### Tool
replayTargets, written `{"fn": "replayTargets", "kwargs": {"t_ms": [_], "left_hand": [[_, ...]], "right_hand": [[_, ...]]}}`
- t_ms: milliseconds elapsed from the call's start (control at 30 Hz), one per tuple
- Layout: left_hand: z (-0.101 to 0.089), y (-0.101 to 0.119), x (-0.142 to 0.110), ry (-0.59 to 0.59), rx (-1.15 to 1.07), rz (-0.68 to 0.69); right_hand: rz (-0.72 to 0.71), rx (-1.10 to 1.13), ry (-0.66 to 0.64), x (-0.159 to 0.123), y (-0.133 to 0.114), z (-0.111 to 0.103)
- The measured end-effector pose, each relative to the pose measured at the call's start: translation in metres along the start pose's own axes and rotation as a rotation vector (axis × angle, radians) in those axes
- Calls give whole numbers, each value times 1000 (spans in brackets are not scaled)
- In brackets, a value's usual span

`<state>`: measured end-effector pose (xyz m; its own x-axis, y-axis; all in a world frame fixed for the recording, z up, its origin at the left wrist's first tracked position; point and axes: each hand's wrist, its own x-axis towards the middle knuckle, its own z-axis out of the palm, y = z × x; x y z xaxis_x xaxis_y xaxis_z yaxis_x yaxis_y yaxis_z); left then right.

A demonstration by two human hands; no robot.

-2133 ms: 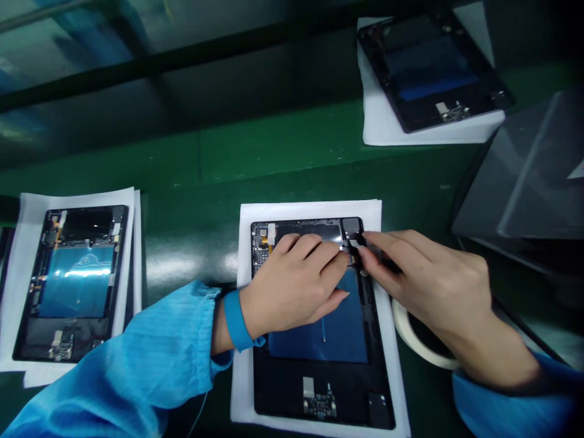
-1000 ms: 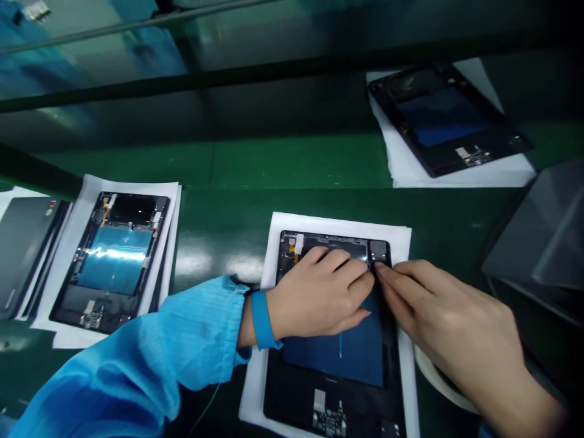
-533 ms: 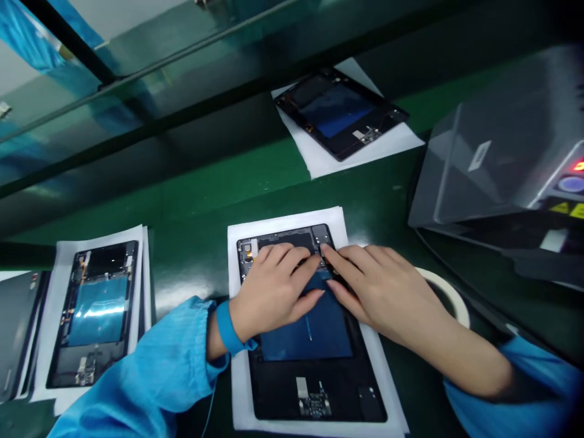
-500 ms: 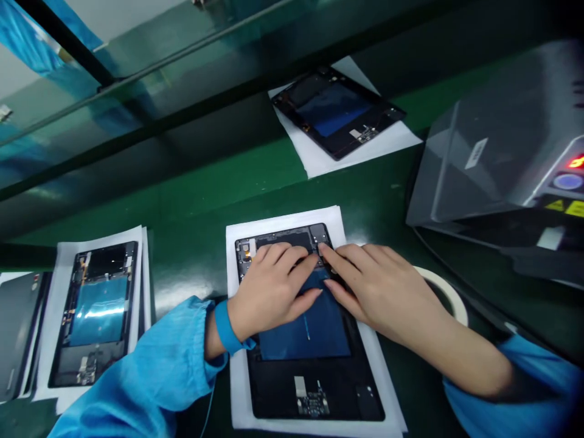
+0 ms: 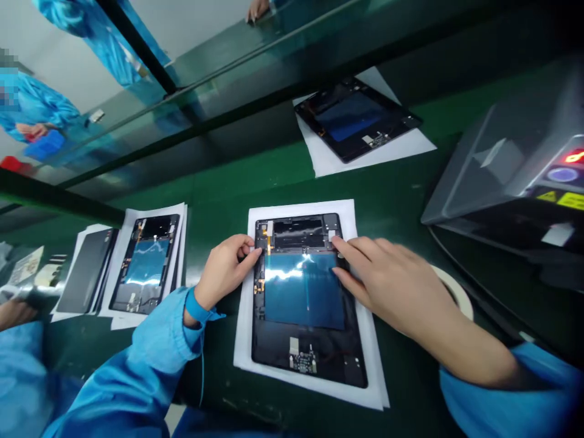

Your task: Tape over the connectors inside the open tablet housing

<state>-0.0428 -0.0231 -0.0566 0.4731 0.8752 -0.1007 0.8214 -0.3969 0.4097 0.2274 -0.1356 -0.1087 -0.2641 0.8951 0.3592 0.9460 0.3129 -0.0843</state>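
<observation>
Right forearm hides the lower right edge of the white sheet point(image 5: 244, 340) and part of the tape roll point(image 5: 456, 292); only the roll's pale rim shows. Small parts in the open tablet point(image 5: 305, 298) are too fine to identify. The grey machine point(image 5: 511, 176) is cut off at the right edge.

Open tablet lies back-up on the white sheet, centre of the green table point(image 5: 219, 176). Left hand point(image 5: 223, 271) rests at the tablet's upper left edge, fingertips touching the frame, grip loose and holding nothing. Right hand point(image 5: 387, 280) lies at the upper right edge, fingers spread flat, grip released, fingertips on the frame.

A second open tablet point(image 5: 146, 261) lies on paper to the left, a third tablet point(image 5: 356, 115) on paper at the far side. A glass partition point(image 5: 137, 115) runs behind the table; blue-sleeved people show through it.

Versus half a second ago: both hands have moved off the tablet's middle to its edges, so the blue film and top boards are now uncovered.
</observation>
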Motion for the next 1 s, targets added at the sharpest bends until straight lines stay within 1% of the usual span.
{"fn": "replayTargets", "kwargs": {"t_ms": [33,133,233,367,500,633,767,833,900,1000], "left_hand": [[1,0,-2,-22,5,-18],[2,2,-1,-22,15,-16],[-5,4,-3,-39,38,-2],[-12,-1,-12,-63,59,-8],[-6,-5,-17,-68,72,-36],[0,-7,-18,-75,91,-73],[3,-5,-17,-123,120,-49],[3,-1,-16,-139,130,-28],[-2,8,-16,-142,125,-26],[-13,32,-21,-95,25,6]], "right_hand": [[-2,-4,-2,-1,0,1],[5,-19,0,-2,-2,2],[-2,-23,26,-3,-3,3],[-27,-36,65,-4,-5,4],[-26,-26,42,-7,-5,7],[-68,-12,30,-11,-2,9],[-116,-5,-5,-14,2,10],[-128,3,-30,-14,3,10],[-103,24,-49,-15,4,11],[-39,75,-75,-21,9,16]]}}
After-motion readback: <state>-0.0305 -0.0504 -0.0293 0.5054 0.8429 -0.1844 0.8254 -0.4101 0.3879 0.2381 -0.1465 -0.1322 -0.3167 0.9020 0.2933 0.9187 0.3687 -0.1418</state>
